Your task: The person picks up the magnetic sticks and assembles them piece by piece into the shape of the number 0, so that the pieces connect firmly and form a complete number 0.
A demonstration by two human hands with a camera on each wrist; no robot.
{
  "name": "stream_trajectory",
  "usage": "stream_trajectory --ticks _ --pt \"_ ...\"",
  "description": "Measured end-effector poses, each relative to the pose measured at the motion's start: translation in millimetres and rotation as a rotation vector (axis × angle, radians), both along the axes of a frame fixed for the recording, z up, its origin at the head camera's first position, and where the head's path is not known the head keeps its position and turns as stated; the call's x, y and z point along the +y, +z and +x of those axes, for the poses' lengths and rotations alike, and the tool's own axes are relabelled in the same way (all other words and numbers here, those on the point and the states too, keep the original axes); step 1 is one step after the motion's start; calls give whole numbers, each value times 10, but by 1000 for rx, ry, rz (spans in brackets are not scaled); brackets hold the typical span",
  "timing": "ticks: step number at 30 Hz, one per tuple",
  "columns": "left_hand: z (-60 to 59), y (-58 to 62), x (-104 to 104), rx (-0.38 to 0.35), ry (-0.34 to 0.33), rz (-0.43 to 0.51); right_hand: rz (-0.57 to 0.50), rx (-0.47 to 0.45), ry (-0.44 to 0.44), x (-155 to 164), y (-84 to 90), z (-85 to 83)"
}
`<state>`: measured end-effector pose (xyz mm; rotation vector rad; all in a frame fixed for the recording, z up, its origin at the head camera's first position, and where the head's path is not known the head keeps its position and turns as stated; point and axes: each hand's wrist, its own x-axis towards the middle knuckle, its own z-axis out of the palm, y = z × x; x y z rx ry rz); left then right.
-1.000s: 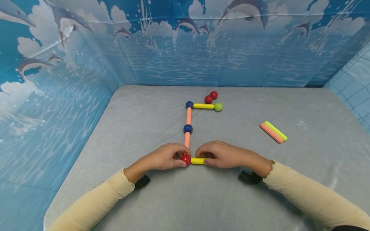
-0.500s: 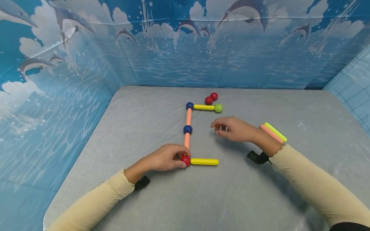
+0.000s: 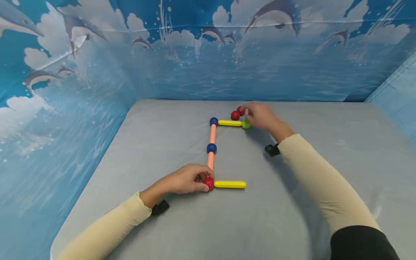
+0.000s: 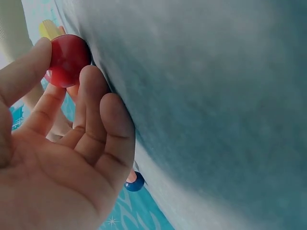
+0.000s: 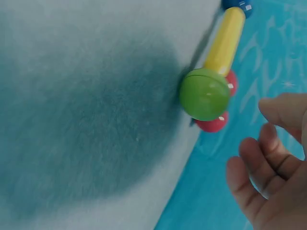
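Note:
My left hand pinches a red ball between thumb and fingers at the near end of a ball-and-stick shape. From that ball a yellow stick runs right, and a salmon stick runs away to a blue ball. A second salmon stick continues to another blue ball, where a yellow stick leads to a green ball. My right hand hovers by the green ball, fingers loosely bent around nothing. Two loose red balls lie just behind, one partly covered by its fingers.
A grey cloth-covered table carries everything. Blue dolphin-print curtains hang along its back and left. My right sleeve crosses the right side of the table and casts a shadow.
My right hand has let go of the near yellow stick and moved away, up to the green ball and loose red balls. Its arm now hides the two loose sticks. My left hand stays.

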<state>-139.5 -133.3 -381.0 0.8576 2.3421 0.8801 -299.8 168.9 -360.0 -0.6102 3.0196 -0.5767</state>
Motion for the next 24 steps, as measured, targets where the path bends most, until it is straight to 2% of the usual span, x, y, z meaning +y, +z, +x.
stream_trajectory --ticks 4,8,17,24 --pt "69 -26 -83 -17 33 -2 60 19 50 -168 -87 -113" --pt "78 -26 -72 -14 33 6 111 27 -4 -220 -101 -166" --pt "44 29 33 11 17 -12 277 -25 -25 -293 -41 -254" --pt "45 35 95 35 15 -45 311 -70 -27 -288 -64 -295"
